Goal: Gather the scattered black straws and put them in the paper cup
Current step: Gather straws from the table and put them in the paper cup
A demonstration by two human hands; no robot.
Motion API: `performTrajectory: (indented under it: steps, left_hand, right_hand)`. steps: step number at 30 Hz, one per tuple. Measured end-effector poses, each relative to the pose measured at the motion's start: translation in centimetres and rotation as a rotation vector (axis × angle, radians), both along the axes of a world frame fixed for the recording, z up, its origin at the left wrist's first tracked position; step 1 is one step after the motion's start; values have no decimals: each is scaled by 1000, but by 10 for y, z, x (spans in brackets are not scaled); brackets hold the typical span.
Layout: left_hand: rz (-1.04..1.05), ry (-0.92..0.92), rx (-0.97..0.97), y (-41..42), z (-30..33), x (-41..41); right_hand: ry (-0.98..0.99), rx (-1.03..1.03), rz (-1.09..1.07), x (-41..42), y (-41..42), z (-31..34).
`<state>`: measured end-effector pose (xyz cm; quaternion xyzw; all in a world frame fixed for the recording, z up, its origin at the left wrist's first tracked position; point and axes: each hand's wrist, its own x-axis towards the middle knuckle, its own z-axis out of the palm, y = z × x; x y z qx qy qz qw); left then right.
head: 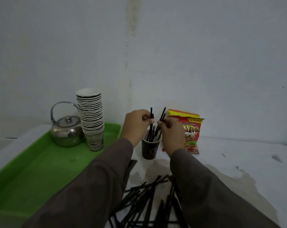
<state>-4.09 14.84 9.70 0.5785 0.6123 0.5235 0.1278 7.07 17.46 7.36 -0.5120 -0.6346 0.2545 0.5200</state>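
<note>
A dark paper cup [149, 149] stands on the white table with several black straws [151, 135] upright in it. My left hand [137, 123] pinches the tops of a few straws above the cup. My right hand [170, 130] pinches other straws [162, 115] that lean to the right over the cup. A pile of scattered black straws [146, 204] lies on the table near me, between my two sleeves.
A green tray [32, 170] at the left carries a metal kettle [66, 130] and a tall stack of paper cups [91, 119]. A red and yellow snack bag [191, 130] leans against the wall behind the cup. The wall stands close behind.
</note>
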Motion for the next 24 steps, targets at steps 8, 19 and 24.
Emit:
performTrajectory:
  steps: [8,19,24]
  left_hand:
    - [38,147,-186,16,-44,3]
    - [19,211,-53,-17,-31,-4]
    - [18,170,1,-79,-37,5]
  right_hand:
    - [-217,-129,-33,2,13,-29]
    - [-147,-56,44,23,-18,0]
    - [-160,24,77,61,-74,-9]
